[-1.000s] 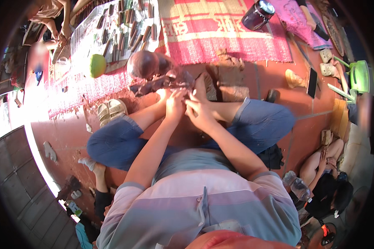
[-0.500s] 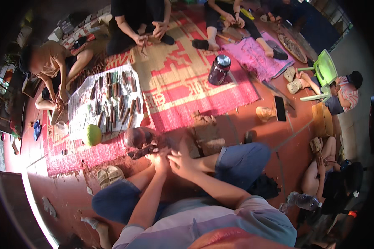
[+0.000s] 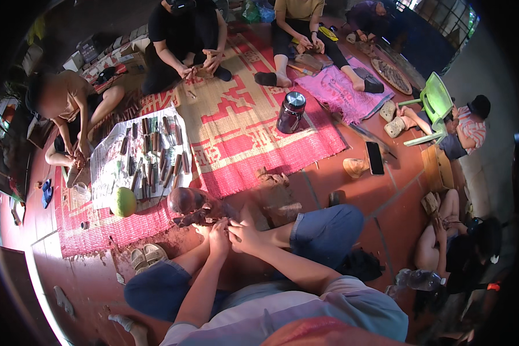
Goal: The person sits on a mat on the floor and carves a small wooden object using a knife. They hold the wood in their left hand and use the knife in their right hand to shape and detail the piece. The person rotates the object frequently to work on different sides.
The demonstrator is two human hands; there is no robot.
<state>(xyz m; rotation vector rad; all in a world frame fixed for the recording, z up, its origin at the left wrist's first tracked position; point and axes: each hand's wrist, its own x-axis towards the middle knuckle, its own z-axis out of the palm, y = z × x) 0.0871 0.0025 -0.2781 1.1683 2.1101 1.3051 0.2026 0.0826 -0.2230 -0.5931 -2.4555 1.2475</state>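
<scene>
A glossy dark reddish-brown carved piece, rounded at one end (image 3: 185, 199), rests in front of my crossed legs, just beyond my hands. My left hand (image 3: 218, 240) is closed at its near edge, fingers curled. Right beside it, my right hand (image 3: 245, 235) is also closed, its fingertips meeting the left hand's. Whatever the fingers grip is hidden or too small to make out. Close to the carved piece lies a round green fruit (image 3: 123, 202) on the edge of the red-and-yellow mat (image 3: 236, 164).
Several wooden-handled carving tools (image 3: 155, 147) lie on a white sheet. A dark flask (image 3: 291, 112) stands on the mat. A phone (image 3: 375, 158) and a brown block (image 3: 279, 199) are to the right. Several people sit around, working with their hands.
The view has shifted, so the mat, flask and people across sit lower in the picture. My hands stay close together near the carved piece, with slight finger movement.
</scene>
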